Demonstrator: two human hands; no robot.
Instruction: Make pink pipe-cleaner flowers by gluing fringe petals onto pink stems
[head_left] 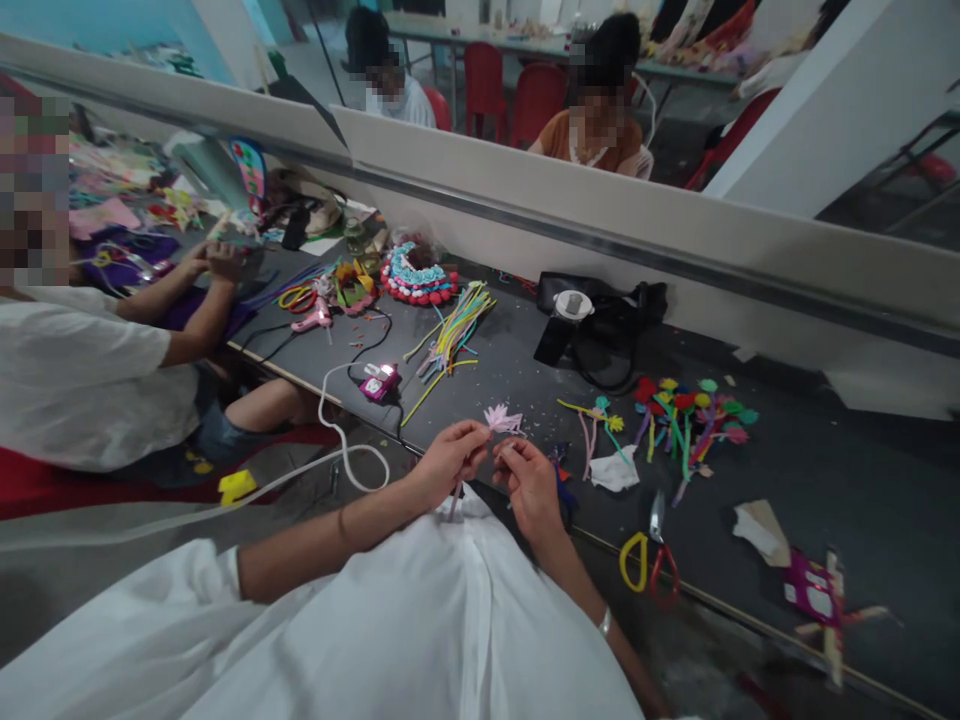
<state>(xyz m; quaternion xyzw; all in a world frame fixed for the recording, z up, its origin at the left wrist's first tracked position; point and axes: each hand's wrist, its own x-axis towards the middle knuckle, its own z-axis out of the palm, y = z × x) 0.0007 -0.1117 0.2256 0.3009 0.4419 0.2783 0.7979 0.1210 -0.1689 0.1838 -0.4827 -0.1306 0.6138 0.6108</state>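
Note:
Pinched in the fingers of my left hand (456, 458) is a pale pink artificial flower (501, 420) with fringed petals. A thin pinkish stem (455, 500) comes out below that hand. My right hand (529, 485) is close beside it, thumb and fingertips pressed together; whatever they hold, if anything, is too small to make out. Both hands are just over the front edge of the dark table (510, 375). Scissors (654, 550) with one yellow and one red handle lie right of my right hand. Beyond them is a pile of colourful flowers (690, 420) on fuzzy stems.
Fuzzy stems (454, 335) lie bundled ahead. A purple device (379, 381) with a cord, a pink glue gun (311, 318) and a beaded piece (418, 270) are on the left. A black phone (551, 341) lies near the wall. At left a co-worker's hands (221, 260) are busy.

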